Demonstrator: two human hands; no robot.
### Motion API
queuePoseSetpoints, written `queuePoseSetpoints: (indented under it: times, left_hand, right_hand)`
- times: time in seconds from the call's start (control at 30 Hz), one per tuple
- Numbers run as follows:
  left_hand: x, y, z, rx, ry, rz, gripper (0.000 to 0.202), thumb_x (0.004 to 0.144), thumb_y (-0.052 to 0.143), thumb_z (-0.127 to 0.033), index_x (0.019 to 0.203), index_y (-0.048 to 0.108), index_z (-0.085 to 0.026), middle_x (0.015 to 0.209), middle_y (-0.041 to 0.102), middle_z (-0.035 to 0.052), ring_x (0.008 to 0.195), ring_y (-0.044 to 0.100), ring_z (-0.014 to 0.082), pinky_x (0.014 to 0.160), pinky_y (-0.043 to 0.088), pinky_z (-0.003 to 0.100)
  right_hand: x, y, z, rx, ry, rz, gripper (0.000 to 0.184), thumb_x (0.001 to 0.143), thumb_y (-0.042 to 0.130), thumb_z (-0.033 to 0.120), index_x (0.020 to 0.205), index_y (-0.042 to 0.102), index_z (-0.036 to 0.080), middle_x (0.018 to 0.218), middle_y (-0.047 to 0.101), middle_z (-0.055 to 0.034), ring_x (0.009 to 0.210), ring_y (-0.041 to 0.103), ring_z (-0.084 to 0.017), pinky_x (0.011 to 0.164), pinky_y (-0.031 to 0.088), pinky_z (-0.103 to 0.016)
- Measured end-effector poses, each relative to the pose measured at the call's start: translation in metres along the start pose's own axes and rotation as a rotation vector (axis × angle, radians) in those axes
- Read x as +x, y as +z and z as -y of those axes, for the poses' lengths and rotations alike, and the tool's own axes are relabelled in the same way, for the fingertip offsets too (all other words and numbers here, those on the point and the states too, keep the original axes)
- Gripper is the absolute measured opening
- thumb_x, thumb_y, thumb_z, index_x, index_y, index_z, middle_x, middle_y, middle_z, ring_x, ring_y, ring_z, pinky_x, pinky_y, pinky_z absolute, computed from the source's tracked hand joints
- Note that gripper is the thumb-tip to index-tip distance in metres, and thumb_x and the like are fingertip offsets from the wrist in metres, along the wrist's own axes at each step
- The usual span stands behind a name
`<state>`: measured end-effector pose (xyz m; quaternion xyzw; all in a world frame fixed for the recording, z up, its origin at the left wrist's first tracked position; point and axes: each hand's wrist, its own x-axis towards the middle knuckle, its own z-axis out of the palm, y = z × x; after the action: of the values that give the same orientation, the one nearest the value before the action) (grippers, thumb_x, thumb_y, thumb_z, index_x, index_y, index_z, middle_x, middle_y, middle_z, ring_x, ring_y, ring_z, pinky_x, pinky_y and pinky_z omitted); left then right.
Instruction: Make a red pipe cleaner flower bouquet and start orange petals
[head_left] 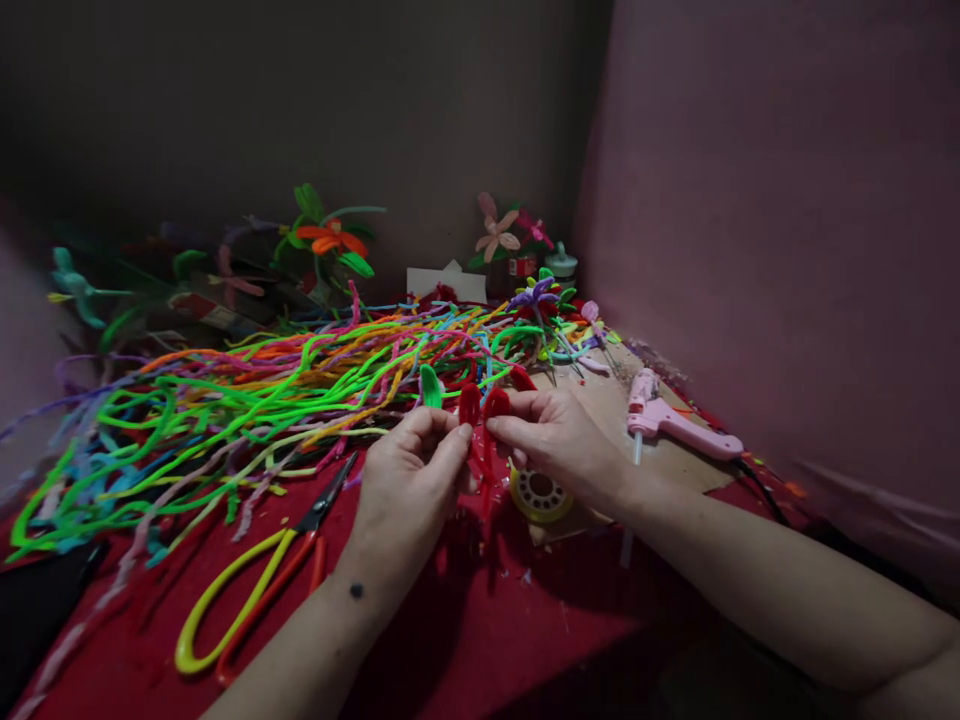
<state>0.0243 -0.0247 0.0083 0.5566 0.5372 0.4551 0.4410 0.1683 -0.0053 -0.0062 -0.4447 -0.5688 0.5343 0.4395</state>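
Both hands meet at the middle of the view around a red pipe cleaner [469,404] bent into petal-like loops. My left hand [420,470] pinches one upright loop between thumb and fingers. With thumb and forefinger, my right hand [551,435] grips the neighbouring red loop. Loose red ends hang below the fingers. Behind the left fingers a green fuzzy leaf shape [430,386] stands up; a further red loop [522,378] shows behind the right hand. Scissors [300,540] with yellow and red handles lie left of my left wrist. A yellow-rimmed tape spool [538,495] sits under my right hand.
A large heap of multicoloured pipe cleaners [300,390] covers the left and back of the red tablecloth [450,640]. To the right, a pink glue gun [682,425] lies on cardboard [679,475]. Finished fuzzy flowers [330,238] stand at the back by the wall.
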Motion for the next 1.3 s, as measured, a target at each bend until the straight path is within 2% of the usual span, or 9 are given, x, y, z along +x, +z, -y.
queuePoseSetpoints:
  times: [0.17,0.53,0.73,1.3]
  left_hand:
    - [0.0003,-0.0003,0.0016,0.042,0.044,0.002,0.014,0.074,0.062,-0.021,0.063,0.053,-0.019,0.048,0.051,-0.0064,0.041,0.047,0.0079,0.044,0.038,0.018]
    - [0.0026,-0.0021,-0.0003,0.045,0.072,0.027,0.010,0.073,0.060,-0.018,0.063,0.055,-0.018,0.049,0.049,-0.0075,0.040,0.040,0.0059,0.040,0.032,0.016]
    - [0.0029,-0.0030,0.0029,0.052,0.080,0.049,0.012,0.074,0.059,-0.019,0.064,0.054,-0.018,0.051,0.049,-0.0074,0.041,0.042,0.0057,0.041,0.032,0.016]
    - [0.0013,-0.0027,-0.0009,0.040,0.034,0.066,0.013,0.074,0.059,-0.015,0.062,0.054,-0.018,0.048,0.049,-0.0074,0.039,0.044,0.0066,0.040,0.034,0.017]
  right_hand:
    - [0.0004,-0.0010,-0.0013,-0.038,0.010,0.013,0.014,0.072,0.054,0.019,0.059,0.055,0.015,0.048,0.042,0.0062,0.043,0.035,-0.005,0.044,0.025,-0.021]
    - [-0.0011,-0.0054,0.0034,-0.089,0.031,0.037,0.017,0.072,0.054,0.018,0.055,0.052,0.014,0.049,0.043,0.0049,0.043,0.036,-0.005,0.043,0.025,-0.021]
    - [-0.0013,-0.0050,0.0041,-0.103,0.043,0.055,0.017,0.072,0.053,0.018,0.055,0.051,0.015,0.049,0.044,0.0048,0.042,0.036,-0.004,0.042,0.024,-0.020]
    - [-0.0001,-0.0011,0.0039,-0.056,0.038,0.066,0.017,0.073,0.055,0.021,0.058,0.052,0.014,0.054,0.046,0.0038,0.045,0.035,-0.004,0.043,0.025,-0.020]
